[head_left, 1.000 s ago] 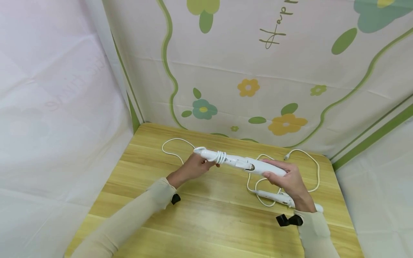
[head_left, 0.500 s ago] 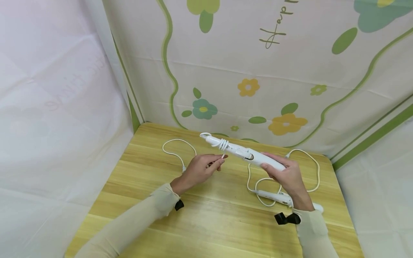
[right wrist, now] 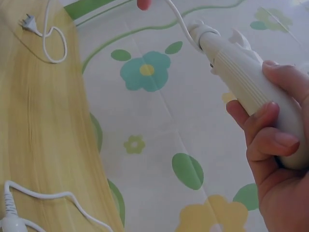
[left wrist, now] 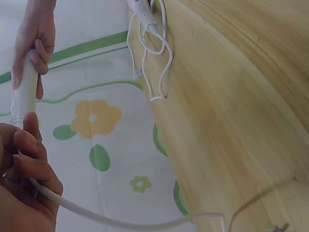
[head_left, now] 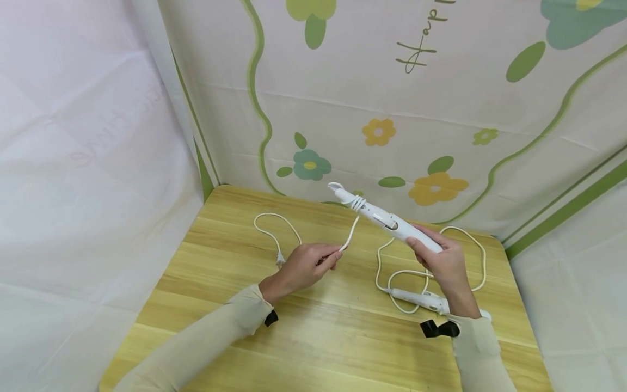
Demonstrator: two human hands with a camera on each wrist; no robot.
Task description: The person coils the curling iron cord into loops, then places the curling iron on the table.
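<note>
In the head view my right hand (head_left: 446,267) grips the thick end of a white hair straightener (head_left: 406,230), held above the table and tilted with its thin end up to the left. Turns of its white cord (head_left: 351,231) are wound around that thin end. One length hangs from the turns to my left hand (head_left: 305,268), which pinches it between thumb and fingers. In the right wrist view, fingers (right wrist: 270,140) curl round the ribbed body. The cord's far part loops on the table at left, ending in a two-pin plug (right wrist: 30,23).
A second white hair straightener (head_left: 416,298) lies on the wooden table (head_left: 313,337) at right, partly behind my right wrist. Its loose cord (head_left: 482,256) loops around it. Flower-printed cloth (head_left: 343,98) hangs behind the table, with pale cloth at both sides.
My left hand has come down from the straightener's thin end, drawing a length of cord off the turns. The straightener's thin end has risen and shifted right.
</note>
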